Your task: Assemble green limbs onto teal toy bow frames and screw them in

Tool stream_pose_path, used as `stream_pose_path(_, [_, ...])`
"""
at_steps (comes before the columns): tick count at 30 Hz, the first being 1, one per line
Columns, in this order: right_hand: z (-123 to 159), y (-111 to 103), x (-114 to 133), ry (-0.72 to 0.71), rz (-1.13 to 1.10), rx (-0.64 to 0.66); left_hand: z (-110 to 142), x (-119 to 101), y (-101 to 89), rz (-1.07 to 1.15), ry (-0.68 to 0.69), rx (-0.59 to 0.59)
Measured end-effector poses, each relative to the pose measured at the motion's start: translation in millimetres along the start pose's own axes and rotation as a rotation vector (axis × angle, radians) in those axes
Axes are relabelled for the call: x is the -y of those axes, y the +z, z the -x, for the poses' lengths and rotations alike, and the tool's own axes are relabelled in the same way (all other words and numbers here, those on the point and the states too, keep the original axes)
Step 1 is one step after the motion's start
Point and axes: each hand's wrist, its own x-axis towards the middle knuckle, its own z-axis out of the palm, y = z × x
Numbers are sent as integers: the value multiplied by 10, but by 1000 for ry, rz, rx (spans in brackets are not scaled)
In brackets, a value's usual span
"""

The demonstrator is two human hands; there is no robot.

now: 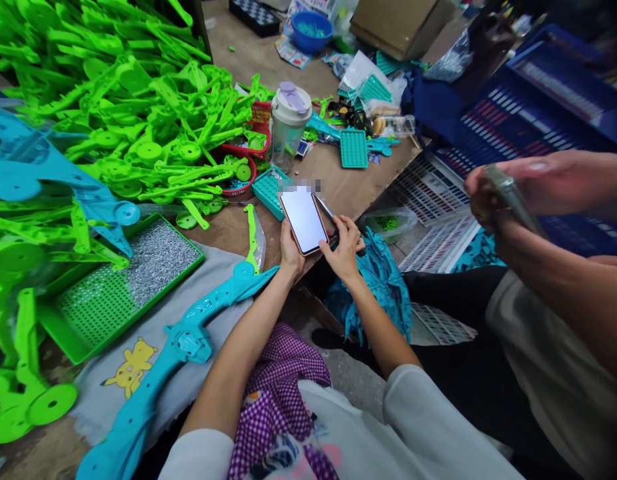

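1. Phone point(303, 220), screen lit, mid-frame: L hand point(291, 252) part-closed round its lower L side, prob. to angle the screen for viewing.
2. R hand point(345, 245) half-curled round slim dark tool point(325, 207), thumb at phone's lower R corner, prob. to tap or steady it.
3. Teal tray point(269, 193) just beyond phone; lidded cup point(291, 120) upper centre.
4. Blue part point(188, 341) across grey cloth point(223, 260), lower L; cloth prob. limits scratches.
5. Green tray point(88, 303), left: walls contain metal bits point(161, 257).
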Motion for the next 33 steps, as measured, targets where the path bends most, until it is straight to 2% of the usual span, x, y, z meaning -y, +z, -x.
stream_pose_path(4, [-71,-28,39,-11,-32,-73,-8,14,-3,12,-28,-2])
stream_pose_path(8, [-259,-51,110,-31,-88,-114,-12,19,13,22,-38,-5])
stream_pose_path(16, [-934,144,242,-29,-259,17,-47,42,-12,21,-11,-6])
stream_pose_path(22, [-1298,381,320,71,-418,82,-42,55,-13,4,0,-7])
stream_pose_path(25, [-1300,360,280,60,-425,102,-44,57,-23,12,-2,-4])
stream_pose_path(27, [-1206,239,176,-3,-410,160,-48,57,-33,26,1,7])
stream_pose_path(30, [-951,-49,-58,-148,-312,343,-48,53,-40,38,-10,17])
stream_pose_path(33, [-692,-277,-247,-211,-166,520,-32,41,-26,29,-12,23])
